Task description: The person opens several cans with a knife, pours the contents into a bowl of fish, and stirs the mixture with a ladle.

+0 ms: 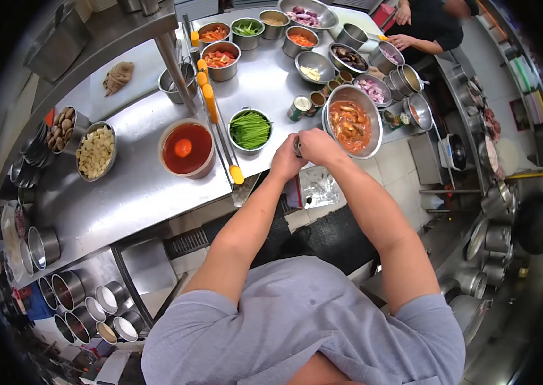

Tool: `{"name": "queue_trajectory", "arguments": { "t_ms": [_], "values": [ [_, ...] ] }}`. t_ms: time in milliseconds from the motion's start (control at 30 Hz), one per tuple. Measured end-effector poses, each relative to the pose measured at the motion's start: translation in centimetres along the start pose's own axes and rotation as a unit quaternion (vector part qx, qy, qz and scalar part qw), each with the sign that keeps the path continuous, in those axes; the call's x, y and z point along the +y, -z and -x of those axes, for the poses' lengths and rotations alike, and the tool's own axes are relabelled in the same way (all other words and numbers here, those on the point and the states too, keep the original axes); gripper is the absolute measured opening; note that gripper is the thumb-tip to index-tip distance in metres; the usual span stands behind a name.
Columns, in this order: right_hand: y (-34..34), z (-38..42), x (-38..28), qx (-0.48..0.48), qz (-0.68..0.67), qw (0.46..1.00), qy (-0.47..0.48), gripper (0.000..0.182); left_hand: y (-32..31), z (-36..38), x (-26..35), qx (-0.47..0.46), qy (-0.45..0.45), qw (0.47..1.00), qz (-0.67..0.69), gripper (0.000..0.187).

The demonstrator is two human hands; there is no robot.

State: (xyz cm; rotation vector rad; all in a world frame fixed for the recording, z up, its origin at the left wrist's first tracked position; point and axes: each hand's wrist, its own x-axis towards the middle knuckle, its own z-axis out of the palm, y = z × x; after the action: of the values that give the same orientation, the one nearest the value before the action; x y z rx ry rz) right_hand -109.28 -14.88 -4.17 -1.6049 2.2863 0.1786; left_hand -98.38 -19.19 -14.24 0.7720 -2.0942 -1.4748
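Close together at the table's front edge are my left hand (287, 156) and my right hand (317, 146). Their fingers are closed around a small dark object (297, 148) between them, too hidden to name. Just right of my right hand is a steel bowl (377, 138) of reddish sauce with pieces of food (351, 125). A bowl of cut green vegetables (250, 129) stands to the left of my hands. Beyond them are a small can (298, 108) and an open tin (317, 100).
A tub of red liquid (186, 149) and a bowl of pale cubes (96, 153) stand left on the steel table (136, 199). Bowls of cut vegetables line the back. A co-worker's hands (402, 41) are at the far right. Pots and pans fill the right side.
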Motion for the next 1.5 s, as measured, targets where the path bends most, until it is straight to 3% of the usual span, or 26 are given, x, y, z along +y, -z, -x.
{"name": "queue_trajectory", "arguments": {
  "t_ms": [100, 200, 367, 633, 933, 1033, 1133, 1233, 1400, 1500],
  "values": [
    [1.3, -0.5, -0.7, -0.063, 0.074, 0.995, 0.039, 0.022, 0.1, -0.4, -0.8, -0.025, -0.005, 1.0, 0.018, 0.065],
    [1.2, -0.8, -2.0, -0.066, 0.159, 0.982, 0.08, 0.021, -0.2, -0.3, -1.7, -0.006, -0.035, 0.999, 0.032, 0.063],
    [2.0, -0.6, -2.8, -0.088, 0.178, 0.976, 0.087, 0.023, -0.7, -0.3, -3.0, -0.008, -0.045, 0.998, 0.039, 0.063],
    [0.2, -0.4, -1.9, 0.011, 0.138, 0.985, 0.099, 0.02, -0.6, -0.4, -2.3, 0.004, -0.049, 0.999, 0.006, 0.06],
    [0.0, -0.9, -2.8, -0.068, 0.156, 0.981, 0.088, 0.022, -0.7, -0.3, -2.6, 0.002, -0.053, 0.999, -0.006, 0.054],
    [-0.6, -0.8, -2.7, -0.06, 0.184, 0.975, 0.106, 0.023, -1.1, -0.4, -3.2, 0.053, -0.107, 0.993, 0.017, 0.053],
    [0.0, -1.4, -1.9, -0.073, 0.138, 0.983, 0.096, 0.022, -1.1, -0.4, -3.3, 0.042, -0.103, 0.993, 0.032, 0.053],
    [1.5, -2.7, -0.3, -0.08, 0.148, 0.979, 0.118, 0.018, -0.9, -0.4, -2.5, 0.006, -0.028, 0.999, 0.023, 0.054],
    [1.5, -3.2, 0.7, -0.075, 0.094, 0.986, 0.119, 0.019, -0.4, -1.1, -2.0, 0.05, -0.023, 0.998, 0.012, 0.053],
    [0.5, -1.2, 0.5, 0.089, -0.069, 0.994, -0.017, 0.02, -0.4, -1.1, -2.0, 0.05, -0.016, 0.999, 0.008, 0.057]
  ]
}}
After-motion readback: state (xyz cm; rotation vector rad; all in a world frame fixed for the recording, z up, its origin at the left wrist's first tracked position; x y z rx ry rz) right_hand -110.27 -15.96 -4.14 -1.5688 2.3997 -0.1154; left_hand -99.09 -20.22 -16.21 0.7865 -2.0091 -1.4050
